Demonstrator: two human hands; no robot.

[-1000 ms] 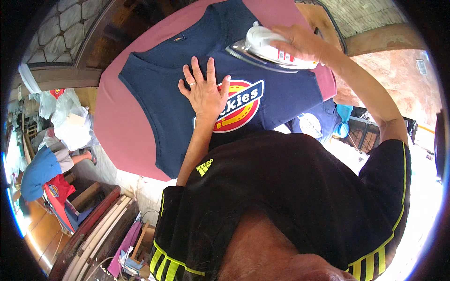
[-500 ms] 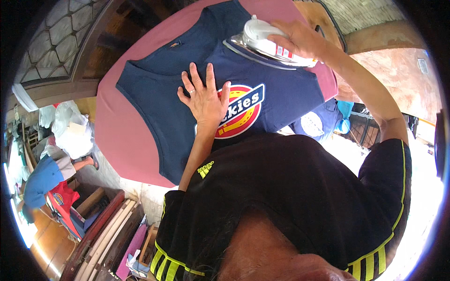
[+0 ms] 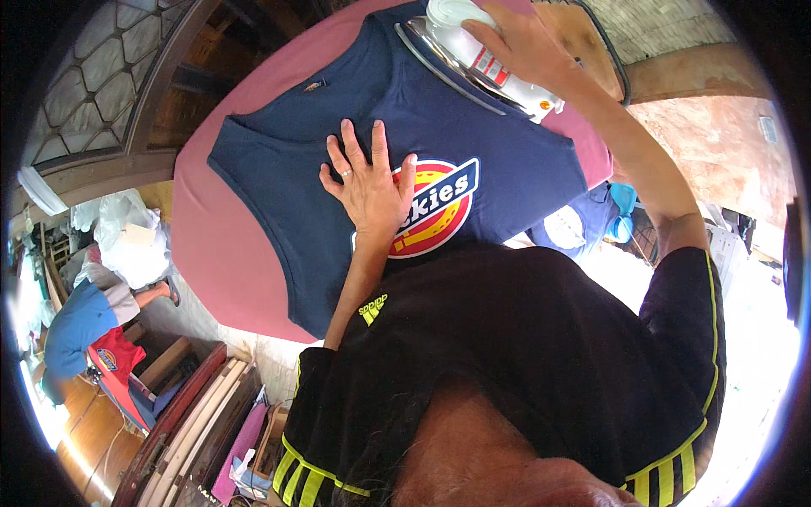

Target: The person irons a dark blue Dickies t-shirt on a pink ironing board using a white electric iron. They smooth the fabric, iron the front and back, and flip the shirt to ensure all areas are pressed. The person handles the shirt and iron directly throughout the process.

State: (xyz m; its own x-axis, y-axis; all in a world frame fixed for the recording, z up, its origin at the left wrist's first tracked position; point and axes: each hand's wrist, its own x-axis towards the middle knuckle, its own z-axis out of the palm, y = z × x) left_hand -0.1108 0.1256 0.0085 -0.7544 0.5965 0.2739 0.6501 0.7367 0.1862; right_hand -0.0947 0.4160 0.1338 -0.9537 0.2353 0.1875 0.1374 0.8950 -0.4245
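Observation:
A navy blue sleeveless shirt (image 3: 312,203) lies spread over a surface covered in pink cloth (image 3: 221,253). On its front is a red, yellow and white printed emblem (image 3: 448,220). My left hand (image 3: 369,190) lies flat on the shirt with fingers spread, partly covering the emblem; a ring sits on one finger. Farther right, my right hand (image 3: 524,46) is wrapped round the handle of a white iron (image 3: 477,63). The iron's soleplate faces the shirt near its far right edge; whether it presses fully down I cannot tell.
At the far left, a person in a blue top (image 3: 80,329) bends beside red cloth (image 3: 118,351). White plastic bags (image 3: 131,241) sit nearby. Wooden boards (image 3: 186,431) lean at the lower left. Another dark blue garment (image 3: 579,224) hangs to the right, below the pink surface.
My right hand has moved the iron slightly farther away and to the left, turning it more steeply. My left hand stays in nearly the same place on the shirt.

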